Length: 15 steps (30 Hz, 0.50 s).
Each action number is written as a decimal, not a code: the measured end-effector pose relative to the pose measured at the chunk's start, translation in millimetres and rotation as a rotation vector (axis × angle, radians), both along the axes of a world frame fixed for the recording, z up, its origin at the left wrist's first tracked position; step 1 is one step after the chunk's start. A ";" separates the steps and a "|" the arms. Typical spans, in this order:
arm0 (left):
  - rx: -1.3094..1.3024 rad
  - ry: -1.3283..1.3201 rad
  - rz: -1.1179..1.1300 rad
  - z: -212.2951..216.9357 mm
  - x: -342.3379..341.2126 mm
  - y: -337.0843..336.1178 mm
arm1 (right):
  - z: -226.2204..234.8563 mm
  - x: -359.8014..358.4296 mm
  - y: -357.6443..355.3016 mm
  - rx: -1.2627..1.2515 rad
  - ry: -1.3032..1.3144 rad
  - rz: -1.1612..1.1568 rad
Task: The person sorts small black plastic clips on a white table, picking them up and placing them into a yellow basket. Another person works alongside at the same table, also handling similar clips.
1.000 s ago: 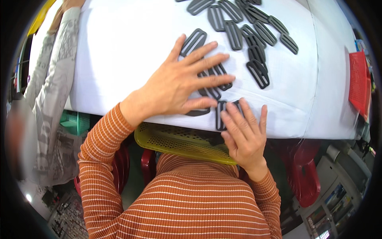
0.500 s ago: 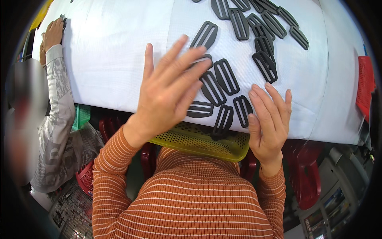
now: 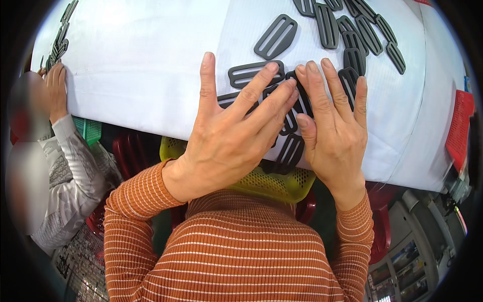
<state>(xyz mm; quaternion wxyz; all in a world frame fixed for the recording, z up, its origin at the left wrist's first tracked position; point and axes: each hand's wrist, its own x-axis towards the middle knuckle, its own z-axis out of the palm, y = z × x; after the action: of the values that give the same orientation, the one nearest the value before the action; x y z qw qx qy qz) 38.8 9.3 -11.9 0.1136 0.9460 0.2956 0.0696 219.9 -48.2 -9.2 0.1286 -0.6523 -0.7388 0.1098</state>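
Several black plastic slide buckles, each with two long slots, lie on the white-covered table (image 3: 146, 75). My left hand (image 3: 234, 133) is open, palm down over the near group, with fingers apart. Its fingertips overlap one slide buckle (image 3: 241, 75) and hide parts of others; contact is unclear. Open beside it, my right hand (image 3: 338, 138) has its fingertips among the buckles on the right. One slide buckle (image 3: 289, 151) lies at the near edge, above a yellow-green perforated basket (image 3: 246, 183). Another slide buckle (image 3: 274, 38) rests farther away, apart from both hands.
A larger cluster of slide buckles (image 3: 362, 30) spreads across the far right. At the left, a co-worker's hand (image 3: 57, 93) touches another row of buckles (image 3: 60, 45). A red basket (image 3: 459, 131) stands at the right edge, and a green basket (image 3: 88, 130) sits below the table's left side.
My left hand has moved right over the near buckles. My right hand has reached farther in, so the two are closer together. The view has shifted slightly.
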 end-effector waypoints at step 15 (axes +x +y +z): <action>0.073 -0.045 0.072 -7.7 1.5 -3.6 | 15.1 -12.8 -21.0 -0.164 -0.041 -0.038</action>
<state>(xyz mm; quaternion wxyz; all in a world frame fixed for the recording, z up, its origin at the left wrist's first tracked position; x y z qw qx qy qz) 40.3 5.7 -19.5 0.0833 0.9363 0.3242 0.1058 207.1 -69.2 5.8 0.0619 -0.6767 -0.7173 0.1541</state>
